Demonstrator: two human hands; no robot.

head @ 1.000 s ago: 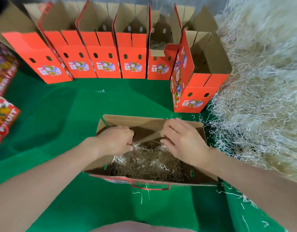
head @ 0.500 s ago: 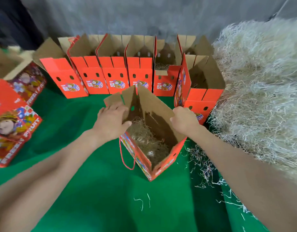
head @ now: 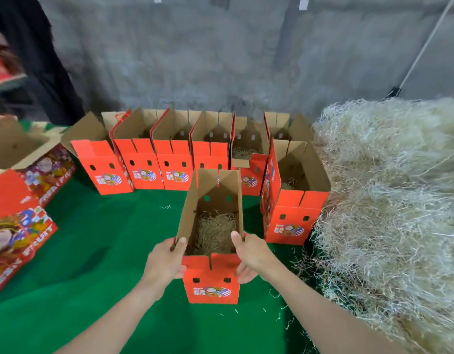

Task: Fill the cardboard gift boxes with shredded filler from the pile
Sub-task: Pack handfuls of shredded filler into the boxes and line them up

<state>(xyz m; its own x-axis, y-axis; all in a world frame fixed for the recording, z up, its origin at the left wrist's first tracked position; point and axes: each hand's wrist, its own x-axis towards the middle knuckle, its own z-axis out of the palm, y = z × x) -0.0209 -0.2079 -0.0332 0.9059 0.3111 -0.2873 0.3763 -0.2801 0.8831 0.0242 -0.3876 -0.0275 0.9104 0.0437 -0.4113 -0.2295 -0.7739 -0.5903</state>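
Both of our hands hold one red gift box upright, its top flaps open. Our left hand grips its left wall with the thumb over the rim, and our right hand clasps its right wall likewise. Inside it lies shredded filler. Under the box spreads the green cloth; we cannot tell whether they touch. Behind the box stands a row of open red boxes. To its right rises the filler pile, with another open box between them.

Both bare forearms reach forward, angled inward. The left hand and right hand clasp opposite sides of a box, thumbs hooked over its rim.
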